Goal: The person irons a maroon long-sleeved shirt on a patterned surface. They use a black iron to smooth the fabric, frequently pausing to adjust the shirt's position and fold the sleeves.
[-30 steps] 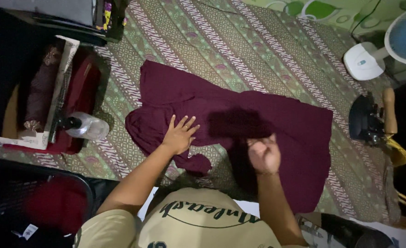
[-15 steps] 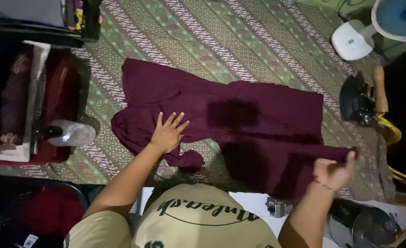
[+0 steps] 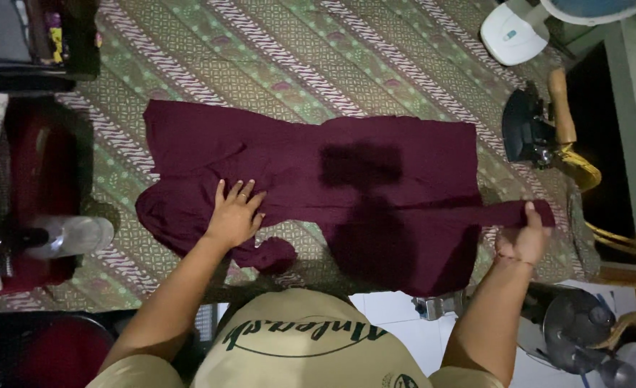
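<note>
Head view: the left hand (image 3: 233,215) lies flat, fingers spread, pressing the maroon garment (image 3: 318,179) onto the patterned mat (image 3: 296,57). The right hand (image 3: 525,237) is closed on the garment's strap (image 3: 508,213), drawn out taut to the right — away from the pressing palm. Just beyond the pinch, up and to the right, sits a dark iron (image 3: 530,129); left of the flat hand, a clear bottle (image 3: 66,236). The likely risk: a harder pull could drag the cloth from under the palm and bunch it — or slip the strap free.
</note>
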